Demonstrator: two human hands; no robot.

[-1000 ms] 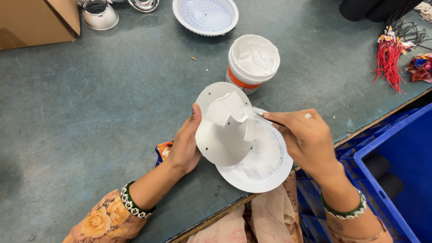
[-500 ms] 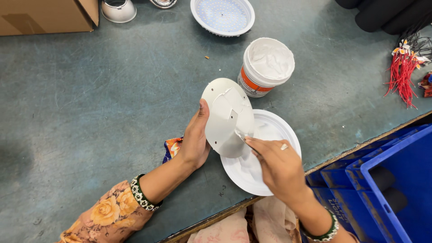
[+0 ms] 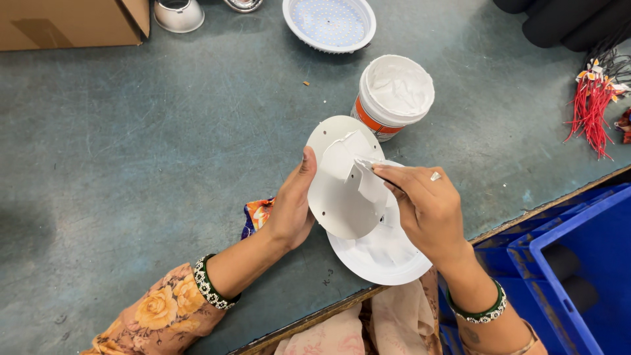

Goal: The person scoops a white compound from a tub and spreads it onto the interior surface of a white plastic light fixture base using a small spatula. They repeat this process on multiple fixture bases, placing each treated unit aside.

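Left hand (image 3: 289, 210) grips the white disc (image 3: 342, 190) by its edge, tilted above a white plate (image 3: 381, 256) at the surface (image 3: 164, 164) edge. Right hand (image 3: 427, 207) fingers pinched on a small spreader (image 3: 365, 164) – smearing white paste on the disc. Paste tub (image 3: 394, 92) just behind.

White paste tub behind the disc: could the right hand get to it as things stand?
Probably yes. The paste tub stands open-topped just beyond the right hand, with bare table between; only the white disc, held by the left hand, sits nearby.
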